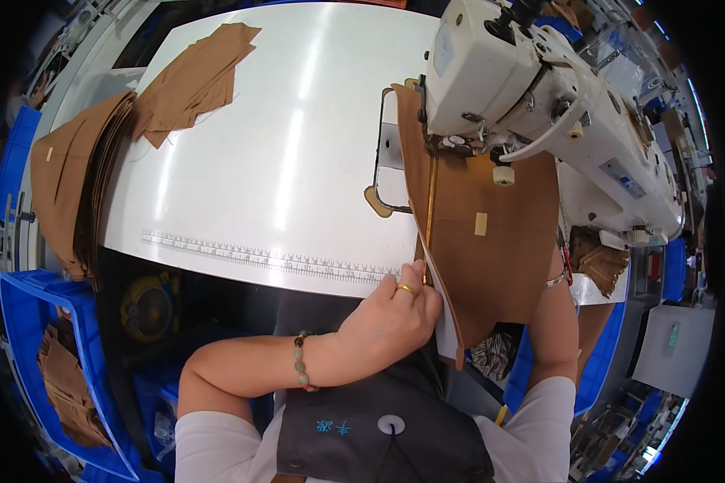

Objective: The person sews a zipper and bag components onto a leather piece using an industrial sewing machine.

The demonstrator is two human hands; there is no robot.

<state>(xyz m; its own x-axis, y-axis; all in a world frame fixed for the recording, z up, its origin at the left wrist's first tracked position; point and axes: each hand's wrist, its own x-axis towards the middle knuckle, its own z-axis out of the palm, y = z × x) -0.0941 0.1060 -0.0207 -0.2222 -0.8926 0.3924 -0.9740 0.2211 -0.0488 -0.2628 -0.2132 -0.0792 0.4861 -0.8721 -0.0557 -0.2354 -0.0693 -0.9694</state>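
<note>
Centrally, left hand [401, 312] with thumb and fingers pinched together on the near end of a narrow golden-brown strip [432, 201], just beside the left edge of a brown cloth panel [511, 258]. Gold-coloured ring [405, 288] on one finger; beaded bracelet [300, 362] around the wrist. Opposite, right hand [555, 268] at the panel's right edge, largely hidden by the cloth; finger state impossible to tell. Panel positioned partly beneath the head of a white industrial sewing machine [467, 88], marked with a small pale yellow patch [481, 224], and extending at the near end past the white surface [322, 161] toward a dark apron [338, 451]. Along the surface's near edge, a ruler scale [274, 256]. Farther left, a fanned pile of brown cut pieces [193, 80]; beside it, a layered stack of brown panels [68, 177] draped over the surface's left edge. Outermost, at lower left, a blue crate [48, 290] holding brown scraps [68, 386].
</note>
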